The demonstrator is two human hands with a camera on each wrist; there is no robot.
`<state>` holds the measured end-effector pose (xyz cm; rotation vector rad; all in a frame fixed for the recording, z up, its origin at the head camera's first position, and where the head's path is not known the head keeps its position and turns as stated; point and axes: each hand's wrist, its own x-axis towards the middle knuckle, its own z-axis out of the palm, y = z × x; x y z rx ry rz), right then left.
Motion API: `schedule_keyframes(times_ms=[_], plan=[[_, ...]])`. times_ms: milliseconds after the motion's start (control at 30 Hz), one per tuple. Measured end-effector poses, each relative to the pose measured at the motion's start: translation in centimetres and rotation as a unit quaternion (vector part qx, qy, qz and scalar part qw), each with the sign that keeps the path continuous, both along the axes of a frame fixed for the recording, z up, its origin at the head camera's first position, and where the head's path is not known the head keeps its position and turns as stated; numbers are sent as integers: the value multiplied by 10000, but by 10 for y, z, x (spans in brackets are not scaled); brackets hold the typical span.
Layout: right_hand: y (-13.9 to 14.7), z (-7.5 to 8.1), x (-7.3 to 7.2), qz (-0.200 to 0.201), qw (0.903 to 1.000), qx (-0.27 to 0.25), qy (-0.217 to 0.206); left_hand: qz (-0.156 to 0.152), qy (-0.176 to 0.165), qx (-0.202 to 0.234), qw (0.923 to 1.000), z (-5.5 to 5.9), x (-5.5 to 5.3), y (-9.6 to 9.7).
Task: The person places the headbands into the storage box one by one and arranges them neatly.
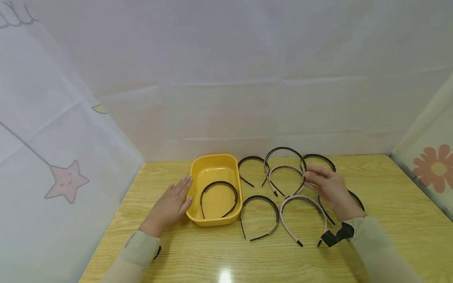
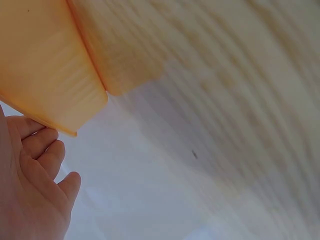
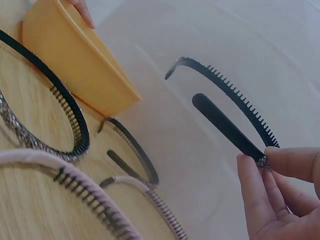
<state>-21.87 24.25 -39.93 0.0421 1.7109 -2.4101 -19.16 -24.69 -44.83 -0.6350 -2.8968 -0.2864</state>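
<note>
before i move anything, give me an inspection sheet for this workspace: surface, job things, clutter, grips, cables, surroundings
Surface: wood-grain table, bright reflection near the front.
Job things: yellow bin with one dark headband inside; more headbands, black and pink, lie right of it.
Clutter: nothing seen.
Left grip: fingers extended, touching the bin's left rim.
Right grip: pinching a raised black headband near one end.
Cables: nothing seen.
Surroundings: pale sheets, pink star print left, flower print right.

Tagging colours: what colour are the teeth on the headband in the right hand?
The headband's teeth are black, seen best in the right wrist view.
</note>
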Motion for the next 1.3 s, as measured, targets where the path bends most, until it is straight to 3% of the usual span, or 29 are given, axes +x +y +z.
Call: schedule_keyframes(times_ms=[267, 500, 933, 1100, 1300], plan=[[-23, 1, 4, 299, 9985, -110, 443, 87, -154, 37, 9998, 2, 1, -1], [-48, 3, 6, 433, 9985, 110, 330, 144, -291, 6, 9995, 5, 3, -1], [-98, 5, 2, 851, 9946, 354, 475, 65, -173, 70, 9998, 4, 0, 0], [-125, 0, 3, 868, 9953, 276, 315, 35, -101, 90, 9999, 5, 1, -1], [-149, -11, 3, 737, 9950, 554, 386, 1, -84, 79, 9999, 4, 1, -1]])
